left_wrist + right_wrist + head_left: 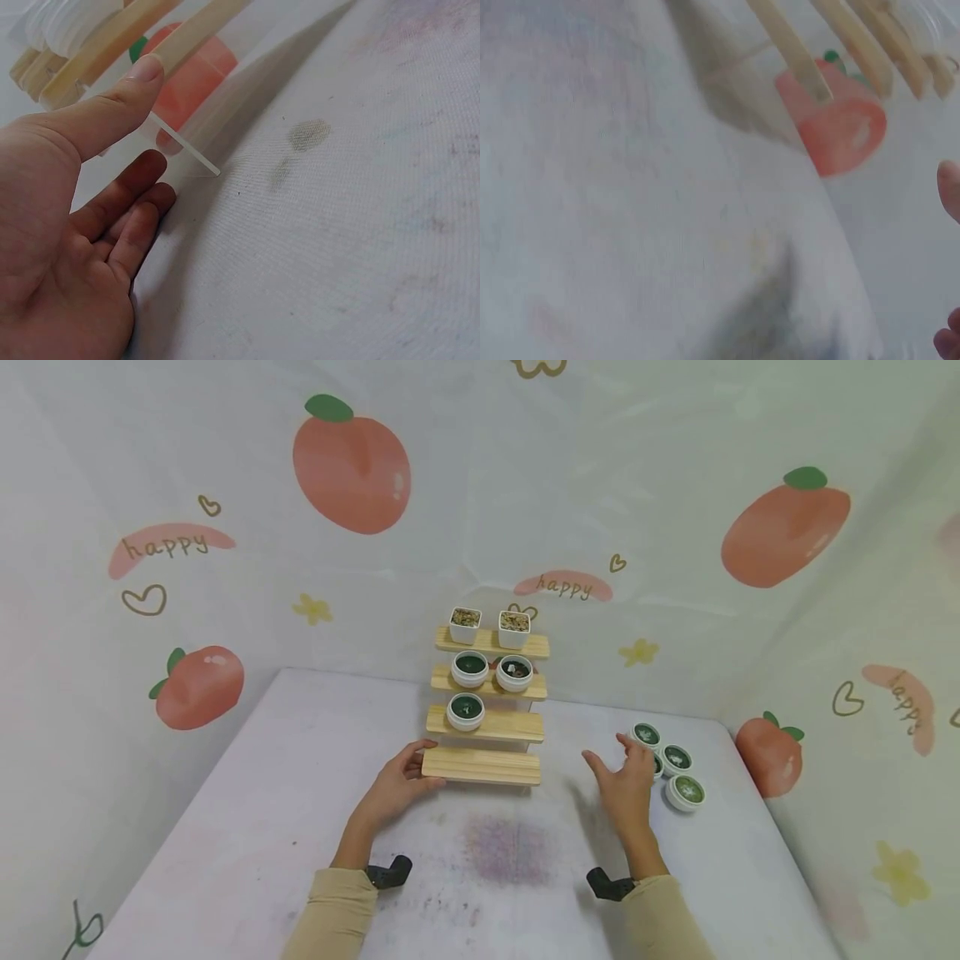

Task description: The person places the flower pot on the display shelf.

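A four-step wooden display stand [480, 766] stands on the table, seen from the front in the head view. My left hand [397, 787] holds the left end of its lowest plank, the thumb [146, 71] against the plank's front; the other visible fingers are loosely bent below. Two square white pots [514, 628] sit on the top step. Two round white pots [469, 668] are on the second, and one green-filled round pot [466, 712] sits left on the third. My right hand [628, 785], thumb and fingers spread, is beside the loose round pots, partly covering one.
Several round white pots with green contents, among them a lighter green one [686, 793], are grouped on the table's right side. Behind the stand hangs a pale fruit-printed cloth [465, 485]. Stains mark the white table cover [510, 852] in front.
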### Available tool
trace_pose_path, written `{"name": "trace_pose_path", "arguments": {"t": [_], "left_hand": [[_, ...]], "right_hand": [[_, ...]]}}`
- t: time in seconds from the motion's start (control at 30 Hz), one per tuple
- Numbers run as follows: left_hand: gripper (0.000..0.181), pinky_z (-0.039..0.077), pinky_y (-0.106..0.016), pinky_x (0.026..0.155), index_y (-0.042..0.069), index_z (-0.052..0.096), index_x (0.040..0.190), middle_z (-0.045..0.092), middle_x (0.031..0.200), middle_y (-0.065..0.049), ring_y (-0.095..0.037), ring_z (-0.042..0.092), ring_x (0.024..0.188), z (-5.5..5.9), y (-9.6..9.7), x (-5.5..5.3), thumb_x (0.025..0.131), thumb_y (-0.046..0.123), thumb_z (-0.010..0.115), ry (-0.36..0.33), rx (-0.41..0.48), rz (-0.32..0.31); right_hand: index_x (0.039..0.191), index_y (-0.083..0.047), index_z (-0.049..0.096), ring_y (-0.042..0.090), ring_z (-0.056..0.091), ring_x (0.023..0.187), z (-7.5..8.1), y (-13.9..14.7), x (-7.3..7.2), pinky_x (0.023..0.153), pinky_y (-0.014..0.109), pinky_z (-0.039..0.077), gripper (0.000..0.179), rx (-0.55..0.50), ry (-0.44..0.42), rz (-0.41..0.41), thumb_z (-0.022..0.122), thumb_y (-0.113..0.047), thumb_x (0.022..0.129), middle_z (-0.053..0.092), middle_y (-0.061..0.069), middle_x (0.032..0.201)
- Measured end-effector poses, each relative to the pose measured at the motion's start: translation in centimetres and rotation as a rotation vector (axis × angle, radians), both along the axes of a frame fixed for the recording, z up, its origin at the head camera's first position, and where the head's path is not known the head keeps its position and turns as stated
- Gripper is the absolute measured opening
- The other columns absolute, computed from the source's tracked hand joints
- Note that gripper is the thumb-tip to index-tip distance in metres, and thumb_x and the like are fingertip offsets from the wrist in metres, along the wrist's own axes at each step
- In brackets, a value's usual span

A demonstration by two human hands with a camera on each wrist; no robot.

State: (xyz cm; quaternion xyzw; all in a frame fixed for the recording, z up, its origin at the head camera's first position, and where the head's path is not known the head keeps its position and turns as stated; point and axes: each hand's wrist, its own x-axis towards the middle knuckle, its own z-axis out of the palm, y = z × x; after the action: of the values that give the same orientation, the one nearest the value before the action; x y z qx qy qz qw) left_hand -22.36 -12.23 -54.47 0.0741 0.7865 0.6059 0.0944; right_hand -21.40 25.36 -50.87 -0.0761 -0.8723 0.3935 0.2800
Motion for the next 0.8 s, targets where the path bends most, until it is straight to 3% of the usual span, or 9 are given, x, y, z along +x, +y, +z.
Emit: {"name": "trace_pose_path", "arguments": {"t": [0.3, 0.57, 0.8], "left_hand": [[0.072, 0.053, -0.041, 0.100, 0.024, 0.048, 0.148, 0.059, 0.132, -0.015, -0.028, 0.064, 0.121, -0.2, -0.1, -0.1, 0.086, 0.030, 0.083, -0.001, -0.003, -0.001], [0.071, 0.053, -0.042, 0.101, 0.024, 0.048, 0.148, 0.059, 0.132, -0.015, -0.028, 0.064, 0.122, 0.2, 0.0, 0.1, 0.087, 0.028, 0.083, -0.008, 0.001, 0.003], [0.071, 0.053, -0.040, 0.100, 0.024, 0.048, 0.148, 0.059, 0.132, -0.015, -0.028, 0.064, 0.121, 0.2, 0.1, 0.2, 0.087, 0.028, 0.083, -0.010, 0.004, 0.001]], "right_hand": [[0.136, 0.006, 0.049, 0.052, 0.033, 0.133, -1.5, 3.2, 0.4, 0.110, 0.061, 0.030, 0.075, -0.066, -0.044, -0.168, 0.090, -0.019, 0.079, 0.039, 0.035, 0.136], [0.138, 0.009, 0.046, 0.054, 0.034, 0.130, -2.6, 4.3, -0.2, 0.110, 0.061, 0.027, 0.082, -0.042, -0.044, -0.203, 0.092, -0.015, 0.074, 0.039, 0.039, 0.133], [0.140, 0.009, 0.043, 0.054, 0.035, 0.129, -2.8, 4.7, -0.9, 0.109, 0.061, 0.029, 0.083, -0.018, -0.120, -0.226, 0.090, -0.018, 0.077, 0.039, 0.039, 0.134]]}}
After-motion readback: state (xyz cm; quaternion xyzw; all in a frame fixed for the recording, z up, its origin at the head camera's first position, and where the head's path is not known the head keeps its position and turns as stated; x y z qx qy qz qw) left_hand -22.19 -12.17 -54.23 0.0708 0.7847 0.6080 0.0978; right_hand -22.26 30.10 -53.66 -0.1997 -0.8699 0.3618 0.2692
